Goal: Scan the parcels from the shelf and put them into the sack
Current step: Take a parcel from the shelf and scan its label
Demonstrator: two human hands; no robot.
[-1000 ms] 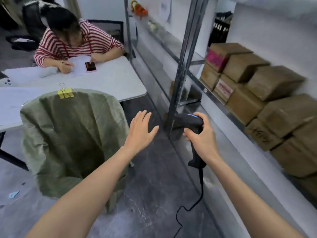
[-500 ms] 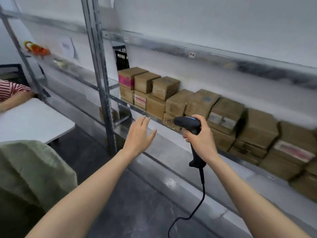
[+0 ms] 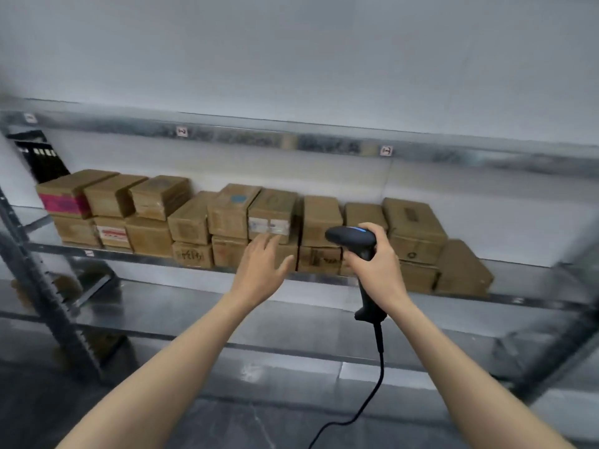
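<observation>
Reaching for a parcel is the step in hand. The shelf point(image 3: 129, 258) holds the parcels point(image 3: 227, 215) in two stacked tiers; the sack is out of view. The left hand point(image 3: 259, 270), fingers spread and empty, hovers before the labelled parcel point(image 3: 270, 212) on the upper tier; contact cannot be confirmed. The right hand point(image 3: 376, 270) grips the scanner point(image 3: 351, 236) handle, head toward the stack. Next: close the left hand on that parcel, draw it clear, present its label to the scanner.

Holding scanner point(image 3: 351, 236) handle in right hand point(image 3: 377, 270), cable point(image 3: 380, 367) below grip. Holding left hand point(image 3: 259, 273) out, fingers spread, near parcels point(image 3: 272, 215) on shelf point(image 3: 534, 281), left of grip.
</observation>
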